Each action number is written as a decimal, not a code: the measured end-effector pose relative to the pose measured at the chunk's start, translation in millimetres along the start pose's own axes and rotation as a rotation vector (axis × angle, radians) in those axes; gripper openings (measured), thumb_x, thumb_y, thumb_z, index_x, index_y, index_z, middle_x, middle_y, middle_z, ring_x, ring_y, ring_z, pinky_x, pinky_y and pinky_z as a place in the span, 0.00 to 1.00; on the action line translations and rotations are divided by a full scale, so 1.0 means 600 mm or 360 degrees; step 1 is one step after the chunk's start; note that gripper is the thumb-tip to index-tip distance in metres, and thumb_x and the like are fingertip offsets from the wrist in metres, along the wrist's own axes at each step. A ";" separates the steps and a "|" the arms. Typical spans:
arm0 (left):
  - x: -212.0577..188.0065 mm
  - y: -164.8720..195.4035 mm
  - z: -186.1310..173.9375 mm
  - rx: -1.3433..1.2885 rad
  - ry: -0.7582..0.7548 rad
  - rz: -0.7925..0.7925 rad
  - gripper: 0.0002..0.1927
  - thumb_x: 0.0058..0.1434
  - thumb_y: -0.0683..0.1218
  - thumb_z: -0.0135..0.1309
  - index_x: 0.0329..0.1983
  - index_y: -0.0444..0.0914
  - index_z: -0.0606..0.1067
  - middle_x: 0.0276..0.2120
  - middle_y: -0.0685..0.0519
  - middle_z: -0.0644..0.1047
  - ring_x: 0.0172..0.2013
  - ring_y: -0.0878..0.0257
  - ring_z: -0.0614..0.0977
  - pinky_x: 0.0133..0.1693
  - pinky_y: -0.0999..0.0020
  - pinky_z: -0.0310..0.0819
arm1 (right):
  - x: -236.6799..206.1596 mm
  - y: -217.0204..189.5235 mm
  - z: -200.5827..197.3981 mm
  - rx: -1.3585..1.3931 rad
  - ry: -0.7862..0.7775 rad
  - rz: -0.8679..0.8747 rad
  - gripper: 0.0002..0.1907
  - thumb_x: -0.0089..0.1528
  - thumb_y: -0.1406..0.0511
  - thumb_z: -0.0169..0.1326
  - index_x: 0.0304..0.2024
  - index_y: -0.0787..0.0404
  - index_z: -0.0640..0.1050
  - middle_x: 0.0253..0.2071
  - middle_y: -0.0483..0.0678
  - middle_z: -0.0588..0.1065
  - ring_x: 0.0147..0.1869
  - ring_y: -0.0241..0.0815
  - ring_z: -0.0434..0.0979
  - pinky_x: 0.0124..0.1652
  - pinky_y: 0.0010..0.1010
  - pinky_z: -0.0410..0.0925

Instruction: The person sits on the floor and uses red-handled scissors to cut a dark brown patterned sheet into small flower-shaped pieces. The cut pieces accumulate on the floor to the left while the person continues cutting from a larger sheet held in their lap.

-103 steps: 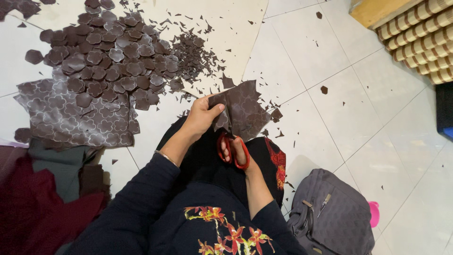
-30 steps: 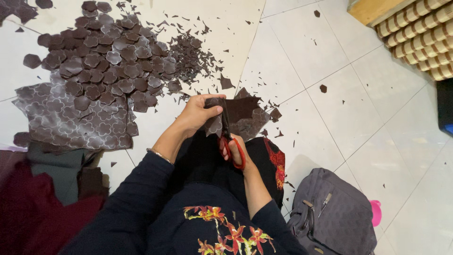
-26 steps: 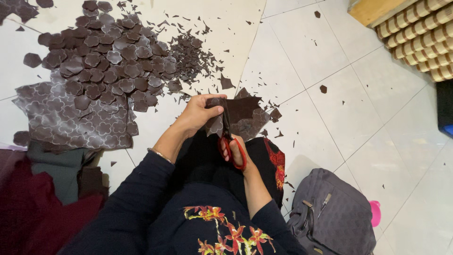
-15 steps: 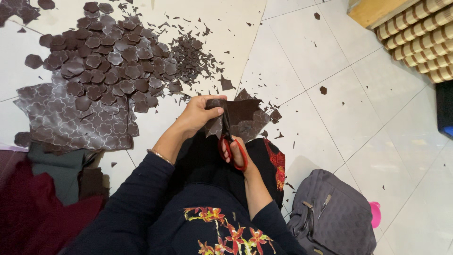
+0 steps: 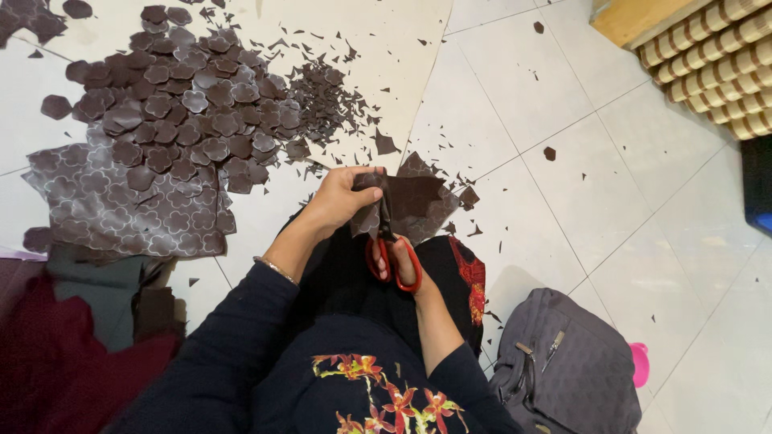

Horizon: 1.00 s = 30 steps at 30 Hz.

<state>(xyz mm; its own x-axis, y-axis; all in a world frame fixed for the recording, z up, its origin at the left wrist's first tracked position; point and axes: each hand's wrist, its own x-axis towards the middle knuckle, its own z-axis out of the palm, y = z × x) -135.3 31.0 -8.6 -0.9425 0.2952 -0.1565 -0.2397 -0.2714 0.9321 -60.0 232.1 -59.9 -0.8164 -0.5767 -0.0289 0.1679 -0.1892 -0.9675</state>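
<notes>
Head camera, looking straight down: a person seated on a pale tiled floor cuts dark brown patterned fabric with red-handled scissors. The left hand is closed around the upper edge of the fabric piece, holding it up off the lap and taut, apparently so the blades meet a firm edge. The right hand is largely hidden beneath the scissors, its fingers threaded through the red loops; the blades run up into the cloth, and whether they are parted or closed cannot be told.

To the person's left, a heap of cut flower-shaped pieces lies partly over a larger uncut sheet of the same fabric, within arm's reach of the left hand. Small trimmings are scattered between that heap and the hands.

On the right, a grey backpack sits just beside the person's knee, hemming in the right elbow, and a striped woven object fills the far corner. Bare tiles ahead and toward the right give the widest open room.
</notes>
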 end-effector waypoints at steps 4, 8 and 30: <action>0.001 0.000 0.003 0.0003 -0.0002 0.0019 0.21 0.62 0.36 0.58 0.60 0.32 0.76 0.38 0.57 0.81 0.34 0.73 0.78 0.37 0.77 0.76 | 0.002 -0.002 0.006 -0.0087 0.0015 -0.0067 0.41 0.65 0.30 0.39 0.25 0.59 0.68 0.17 0.43 0.64 0.22 0.34 0.65 0.25 0.23 0.59; 0.001 0.001 0.005 0.0006 0.0005 -0.0010 0.22 0.61 0.36 0.58 0.60 0.32 0.76 0.37 0.57 0.81 0.33 0.73 0.78 0.36 0.77 0.76 | 0.001 -0.006 0.008 -0.0194 0.0098 -0.0044 0.41 0.63 0.30 0.39 0.23 0.59 0.68 0.16 0.44 0.65 0.20 0.34 0.65 0.23 0.22 0.59; -0.008 0.006 0.011 -0.0099 0.0020 -0.0052 0.20 0.63 0.37 0.57 0.59 0.33 0.76 0.38 0.57 0.81 0.33 0.73 0.79 0.36 0.77 0.76 | 0.000 0.007 0.005 -0.0133 0.0111 -0.0108 0.40 0.65 0.32 0.42 0.21 0.58 0.68 0.16 0.43 0.65 0.19 0.33 0.65 0.22 0.21 0.59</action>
<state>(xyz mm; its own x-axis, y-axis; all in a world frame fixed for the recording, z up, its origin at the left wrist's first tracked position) -129.9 34.7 -2.1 -0.9368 0.2931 -0.1908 -0.2839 -0.3184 0.9044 -57.5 229.3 -63.4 -0.8612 -0.5078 0.0228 0.0667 -0.1574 -0.9853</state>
